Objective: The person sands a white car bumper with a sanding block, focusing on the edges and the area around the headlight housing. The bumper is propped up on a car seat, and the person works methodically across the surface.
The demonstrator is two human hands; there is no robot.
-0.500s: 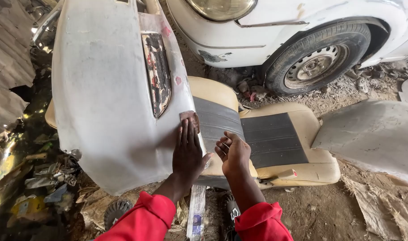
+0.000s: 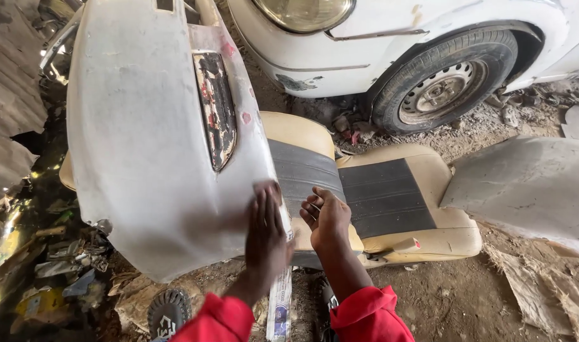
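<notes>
1. Since the earlier frame: left hand [image 2: 266, 235] slid slightly down the panel edge, now motion-blurred.
2. Flat, fingers spread, on large white plastic car bumper panel [image 2: 150, 145], propped over tan car seat [image 2: 391, 196].
3. Right hand [image 2: 326, 215] loosely curled, empty, beside the edge.
4. Likely light, flexible, dusty-slick; best gripped along rims.

Both arms reach forward in red sleeves, close together. The left hand [image 2: 266, 231] is flat, palm down, fingers stretched forward and blurred. The right hand [image 2: 326, 215] sits just beside it, loosely curled, palm turned up and inward, fingers bent, holding nothing.
</notes>
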